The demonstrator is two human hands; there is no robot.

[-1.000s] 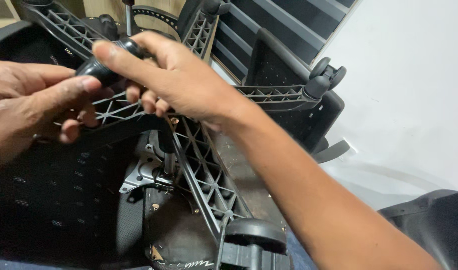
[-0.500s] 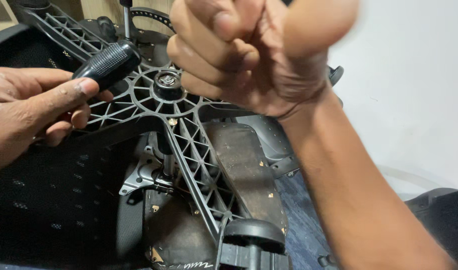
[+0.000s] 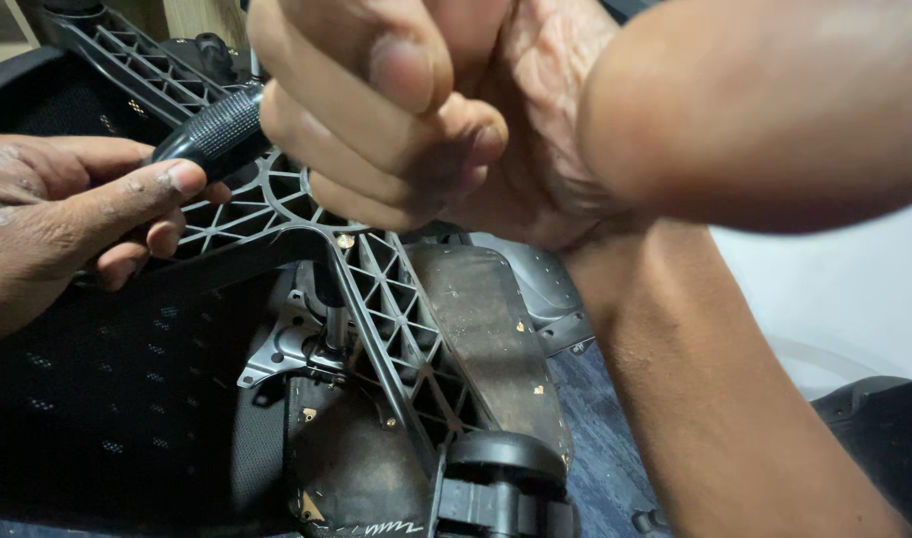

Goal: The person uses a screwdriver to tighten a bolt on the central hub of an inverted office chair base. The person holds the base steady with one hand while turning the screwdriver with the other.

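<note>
Black ribbed handle [image 3: 212,130], tip hidden, pinched by left hand [image 3: 67,214]; right hand [image 3: 416,110] fisted.

The right hand [image 3: 416,110] is curling into a loose fist close to the camera, its forearm bending sharply at the wrist (so the palm is facing back toward the viewer). The left hand [image 3: 67,219] is lying lower at the left edge, fingers [image 3: 167,179] pinching together, thumb extended.

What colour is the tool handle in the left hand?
Black, with a knurled grip; head view shows it.
</note>
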